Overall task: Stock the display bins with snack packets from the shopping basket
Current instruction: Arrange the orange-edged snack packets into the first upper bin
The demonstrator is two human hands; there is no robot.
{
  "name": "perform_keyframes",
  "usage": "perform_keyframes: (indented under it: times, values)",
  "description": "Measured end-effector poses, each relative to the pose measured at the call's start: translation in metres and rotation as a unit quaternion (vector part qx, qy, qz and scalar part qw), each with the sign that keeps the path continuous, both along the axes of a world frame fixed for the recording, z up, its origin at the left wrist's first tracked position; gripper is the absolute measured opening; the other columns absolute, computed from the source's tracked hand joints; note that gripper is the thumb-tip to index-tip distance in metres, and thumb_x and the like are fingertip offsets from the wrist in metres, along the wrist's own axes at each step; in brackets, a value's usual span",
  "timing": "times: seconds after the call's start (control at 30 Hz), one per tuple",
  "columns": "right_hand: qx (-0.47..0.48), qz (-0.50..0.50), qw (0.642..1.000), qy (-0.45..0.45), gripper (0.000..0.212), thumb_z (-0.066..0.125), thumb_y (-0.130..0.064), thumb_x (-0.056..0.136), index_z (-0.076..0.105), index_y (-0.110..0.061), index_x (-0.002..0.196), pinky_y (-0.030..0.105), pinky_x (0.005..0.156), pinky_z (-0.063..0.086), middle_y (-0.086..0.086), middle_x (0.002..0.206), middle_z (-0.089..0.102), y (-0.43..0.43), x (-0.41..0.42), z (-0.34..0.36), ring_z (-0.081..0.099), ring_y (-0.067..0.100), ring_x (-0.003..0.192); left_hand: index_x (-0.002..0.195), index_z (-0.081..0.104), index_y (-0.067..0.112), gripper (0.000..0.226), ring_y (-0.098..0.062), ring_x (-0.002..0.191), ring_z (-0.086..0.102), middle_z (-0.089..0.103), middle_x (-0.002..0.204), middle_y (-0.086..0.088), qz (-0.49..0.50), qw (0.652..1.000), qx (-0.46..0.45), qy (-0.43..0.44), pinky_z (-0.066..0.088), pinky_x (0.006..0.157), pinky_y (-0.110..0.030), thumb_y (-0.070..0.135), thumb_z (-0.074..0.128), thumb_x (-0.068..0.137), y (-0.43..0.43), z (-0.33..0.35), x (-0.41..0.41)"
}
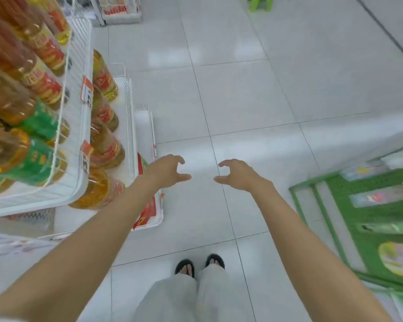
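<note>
Both bare arms reach forward over the white tiled floor (254, 89). The left hand (166, 169) and right hand (239, 174) are each half open, fingers curled like claws, holding nothing, with a gap between the 2. At left, tiered white wire shelves (78, 126) carry oil bottles (104, 76), too blurred to count exactly; 2 price tags (87, 91) hang on the rim. The lowest tier holds red packets (148, 211). At right stands a green display rack (349, 205) with blurred packets. 2 sandalled feet (199, 264) show below. The shopping basket cannot be seen.
</note>
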State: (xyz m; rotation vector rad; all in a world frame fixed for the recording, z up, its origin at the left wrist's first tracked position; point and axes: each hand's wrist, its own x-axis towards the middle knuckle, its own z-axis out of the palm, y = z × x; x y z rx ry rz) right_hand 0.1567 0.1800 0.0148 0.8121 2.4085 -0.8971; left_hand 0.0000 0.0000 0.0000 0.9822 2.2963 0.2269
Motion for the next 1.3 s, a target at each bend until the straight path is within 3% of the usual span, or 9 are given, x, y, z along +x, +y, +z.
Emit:
perform_keyframes:
  times: [0.23,0.47,0.73,0.97,1.3]
  values:
    - [0.019,-0.003,1.000,-0.011,0.059,0.062,-0.052,0.089,0.048,-0.025,0.140,0.040,0.110,0.032,0.001,0.145,0.046,0.047,-0.028,-0.016,0.042,0.022,0.133,0.138,0.048,0.024,0.061,-0.022,0.132,0.044,0.047,0.144,-0.001,-0.011,1.000,-0.026,-0.010,0.040,0.105,-0.041,0.054,0.064,0.087,0.046,-0.022,-0.028]
    - [0.000,-0.009,1.000,-0.009,0.056,0.062,-0.048,0.090,0.048,-0.024,0.139,0.036,0.108,0.030,0.001,0.142,0.049,0.170,-0.109,-0.036,0.040,0.021,0.134,0.134,0.050,0.027,0.054,-0.017,0.122,0.050,0.050,0.137,0.002,0.006,0.999,-0.036,-0.021,0.043,0.094,-0.034,0.055,0.061,0.089,0.163,-0.037,-0.105]
    - [-0.009,0.038,0.998,-0.053,0.055,0.060,-0.046,0.092,0.048,-0.022,0.141,0.039,0.110,0.031,0.004,0.141,0.050,0.312,-0.232,-0.035,0.039,0.024,0.134,0.133,0.052,0.027,0.052,-0.018,0.120,0.052,0.051,0.135,0.004,0.057,0.997,-0.041,-0.045,0.046,0.097,-0.039,0.053,0.062,0.088,0.306,-0.030,-0.213]
    - [0.015,0.087,0.995,-0.043,0.054,0.061,-0.046,0.091,0.051,-0.023,0.138,0.041,0.108,0.033,0.002,0.138,0.054,0.406,-0.373,-0.038,0.045,0.024,0.130,0.140,0.045,0.025,0.058,-0.020,0.126,0.048,0.049,0.140,0.001,0.070,0.996,-0.038,-0.037,0.043,0.098,-0.036,0.049,0.062,0.091,0.395,-0.034,-0.330]
    - [-0.003,0.012,1.000,-0.002,0.052,0.061,-0.043,0.093,0.051,-0.021,0.139,0.037,0.111,0.031,-0.001,0.144,0.049,0.551,-0.587,-0.018,0.044,0.021,0.132,0.139,0.047,0.022,0.055,-0.021,0.125,0.049,0.051,0.138,-0.002,0.047,0.998,-0.033,-0.025,0.044,0.098,-0.039,0.049,0.059,0.093,0.545,-0.023,-0.563]
